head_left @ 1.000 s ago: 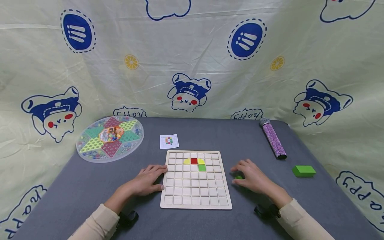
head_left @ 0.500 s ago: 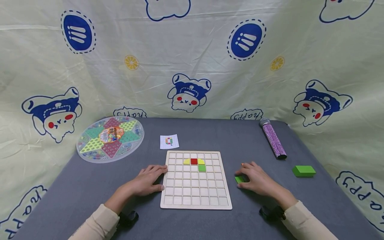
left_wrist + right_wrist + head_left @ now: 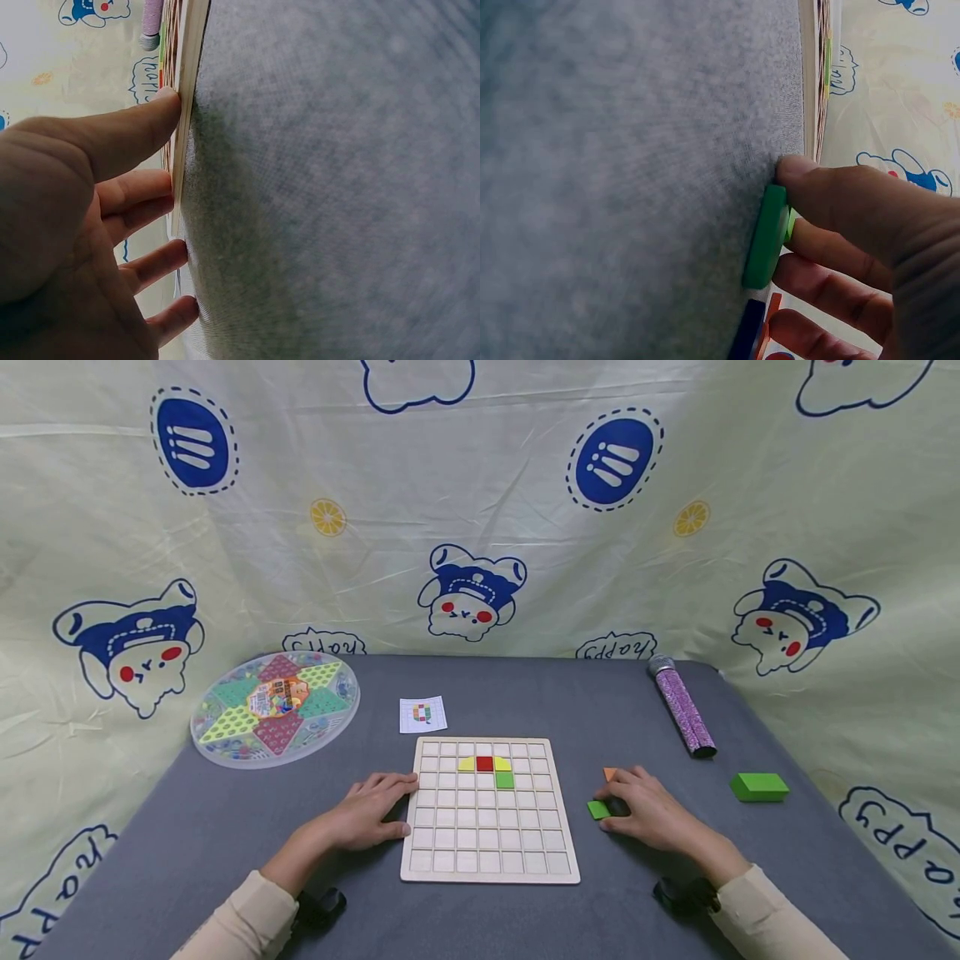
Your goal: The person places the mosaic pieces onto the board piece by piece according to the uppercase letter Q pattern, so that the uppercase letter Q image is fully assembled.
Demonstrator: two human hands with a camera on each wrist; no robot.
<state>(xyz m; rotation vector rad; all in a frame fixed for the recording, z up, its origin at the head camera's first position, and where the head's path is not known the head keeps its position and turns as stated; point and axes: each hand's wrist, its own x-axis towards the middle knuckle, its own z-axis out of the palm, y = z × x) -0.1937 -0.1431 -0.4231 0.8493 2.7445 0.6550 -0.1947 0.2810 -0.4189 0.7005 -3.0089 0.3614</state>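
A pale wooden grid board (image 3: 487, 860) lies in the middle of the table. In its upper rows sit a red square (image 3: 485, 763), two yellow pieces (image 3: 502, 763) and a green square (image 3: 505, 780). My left hand (image 3: 367, 814) rests at the board's left side, thumb and fingertips touching its edge (image 3: 185, 105). Right of the board, my right hand (image 3: 645, 810) is low over loose tiles, with thumb and fingers apart. A light green tile (image 3: 598, 810) lies by its fingertips, an orange tile (image 3: 609, 773) behind them. A dark green tile (image 3: 766, 236) and a blue tile (image 3: 746, 330) show under the hand.
A small pattern card (image 3: 423, 715) lies behind the board. At the back left is a round Chinese checkers set (image 3: 247, 752). A glittery purple microphone (image 3: 686, 710) and a green block (image 3: 760, 787) lie to the right. Printed cloth (image 3: 480, 468) hangs behind the table.
My right hand has moved right, away from the board, uncovering the light green tile and the orange tile. The left hand and the board have stayed still.
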